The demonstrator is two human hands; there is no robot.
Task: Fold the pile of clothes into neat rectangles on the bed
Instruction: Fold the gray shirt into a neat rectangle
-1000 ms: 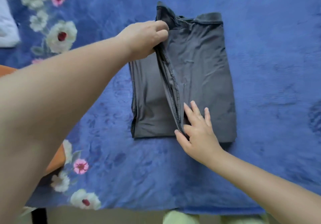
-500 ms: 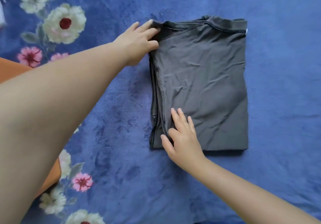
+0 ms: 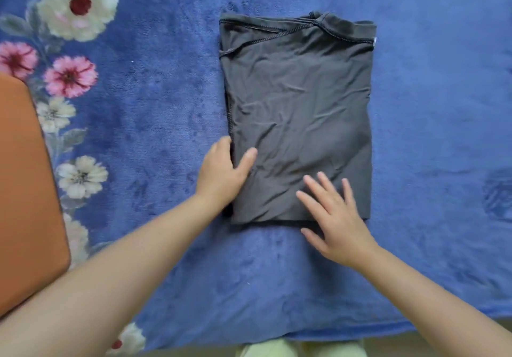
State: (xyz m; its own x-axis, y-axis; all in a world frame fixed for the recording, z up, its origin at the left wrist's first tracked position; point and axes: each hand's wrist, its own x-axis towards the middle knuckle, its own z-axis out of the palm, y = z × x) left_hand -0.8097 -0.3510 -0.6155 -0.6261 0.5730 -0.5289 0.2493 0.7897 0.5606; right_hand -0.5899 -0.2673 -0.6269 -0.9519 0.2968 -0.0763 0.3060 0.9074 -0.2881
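Hands, two, flank one folded grey garment (image 3: 299, 107).

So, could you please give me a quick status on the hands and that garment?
Left hand grips dark grey garment's left edge. Right hand flat on its near edge. Garment folded rectangular on blue blanket. Nothing in the way.

Both forearms enter from the bottom corners, bare, converging toward frame centre. Left hand (image 3: 221, 172) sits left of centre: thumb extended up and to the right, fingers curled out of sight, so grip can't be confirmed. Right hand (image 3: 336, 222) lower centre-right: palm down, fingers straight and spread, pointing up-frame, thumb out to the left. Hands apart.
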